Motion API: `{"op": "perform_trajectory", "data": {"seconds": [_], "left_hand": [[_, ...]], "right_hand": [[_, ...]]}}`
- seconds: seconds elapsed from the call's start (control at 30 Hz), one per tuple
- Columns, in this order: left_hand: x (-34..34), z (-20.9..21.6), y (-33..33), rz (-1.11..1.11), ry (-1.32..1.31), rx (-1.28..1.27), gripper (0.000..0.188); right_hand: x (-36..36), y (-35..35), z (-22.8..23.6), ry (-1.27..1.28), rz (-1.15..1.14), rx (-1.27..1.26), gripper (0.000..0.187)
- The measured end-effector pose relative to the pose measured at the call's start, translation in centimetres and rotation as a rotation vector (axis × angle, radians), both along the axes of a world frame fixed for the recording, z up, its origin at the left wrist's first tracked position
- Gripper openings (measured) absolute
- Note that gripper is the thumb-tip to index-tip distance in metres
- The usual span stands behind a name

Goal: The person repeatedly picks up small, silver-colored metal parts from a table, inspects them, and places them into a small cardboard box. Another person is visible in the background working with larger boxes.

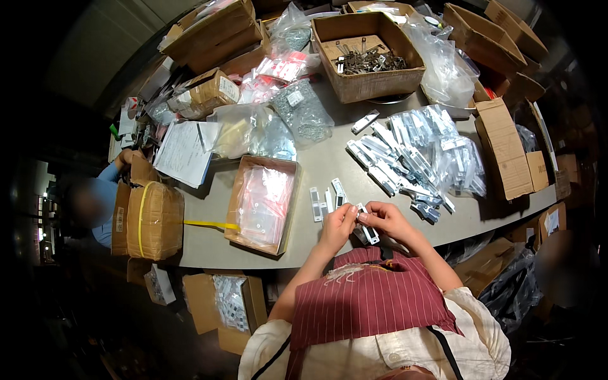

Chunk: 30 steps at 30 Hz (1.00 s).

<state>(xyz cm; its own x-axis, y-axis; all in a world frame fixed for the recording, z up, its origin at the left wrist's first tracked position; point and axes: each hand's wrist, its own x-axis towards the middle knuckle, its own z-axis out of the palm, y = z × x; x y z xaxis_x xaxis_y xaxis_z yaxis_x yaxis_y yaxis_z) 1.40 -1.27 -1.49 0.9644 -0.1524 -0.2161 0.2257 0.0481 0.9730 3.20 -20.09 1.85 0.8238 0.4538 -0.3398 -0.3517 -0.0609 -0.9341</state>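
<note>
At the table's near edge, my left hand [340, 227] and my right hand [388, 221] meet, fingers closed in a pinch. Between them is a narrow light-grey metal fitting [370, 235] with a dark slot, its lower end showing below my fingers. Whatever small part lies under the fingertips is hidden. Just beyond my left hand lie a few similar slotted fittings [316, 204]. Farther right, a loose heap of these fittings [380, 166] spreads over the table, beside clear bags of them [461, 166].
Left of my hands stands an open carton [296, 190] of clear plastic bags. A cardboard box [347, 88] of small dark metal parts sits at the back. A taped carton [155, 221] stands at the left edge, near another person's hand [130, 156]. Papers [183, 155] lie behind it.
</note>
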Motion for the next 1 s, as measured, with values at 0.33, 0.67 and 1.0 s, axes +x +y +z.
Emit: {"op": "perform_trajectory", "data": {"seconds": [0.33, 0.67, 1.0], "left_hand": [[0.7, 3.8, 1.0, 0.075, 0.199, -0.511, 0.029], [-1.1, 1.1, -1.8, -0.176, 0.013, 0.099, 0.038], [-0.7, 3.0, 0.6, -0.065, 0.221, -0.747, 0.030]], "right_hand": [[-0.1, 0.3, 2.7, 0.124, -0.330, 0.254, 0.028], [-0.3, 0.2, -2.7, -0.109, -0.254, 0.081, 0.025], [0.7, 2.6, -0.7, 0.220, -0.280, 0.213, 0.028]]}}
